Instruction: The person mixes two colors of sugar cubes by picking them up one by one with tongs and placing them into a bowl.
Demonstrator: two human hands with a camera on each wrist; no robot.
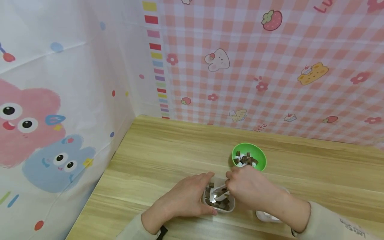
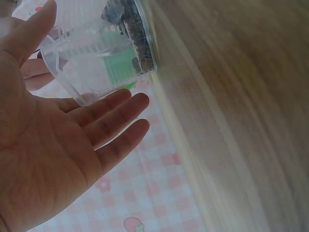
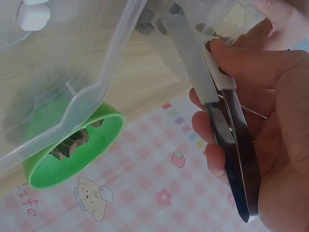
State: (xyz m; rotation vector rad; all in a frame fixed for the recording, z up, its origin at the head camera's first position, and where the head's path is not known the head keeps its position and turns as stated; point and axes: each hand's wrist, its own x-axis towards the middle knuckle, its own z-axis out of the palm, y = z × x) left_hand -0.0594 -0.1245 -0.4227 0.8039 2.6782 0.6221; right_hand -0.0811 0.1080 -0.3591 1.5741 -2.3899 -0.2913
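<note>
Clear plastic container [image 1: 227,209] stands on the table with brown cubes [image 1: 208,194] and a shiny white patch inside. My left hand [image 1: 187,193] holds its side, thumb at the near corner and fingertips at the far one. In the left wrist view the last fingers stretch out straight beside the wall. My right hand [image 1: 250,185] grips tongs [image 3: 231,145] with metal arms and white ends. Those ends point down into the container; whether they pinch a cube I cannot tell. Just behind the right hand is a green bowl [image 1: 260,156] with brown and white cubes.
Under my right forearm lies another clear container [image 1: 264,218] with white pieces, partly hidden. The wooden table [image 1: 156,150] meets a pink checked cloth [image 1: 240,86] at the back and a white printed cloth [image 1: 99,110] at the left.
</note>
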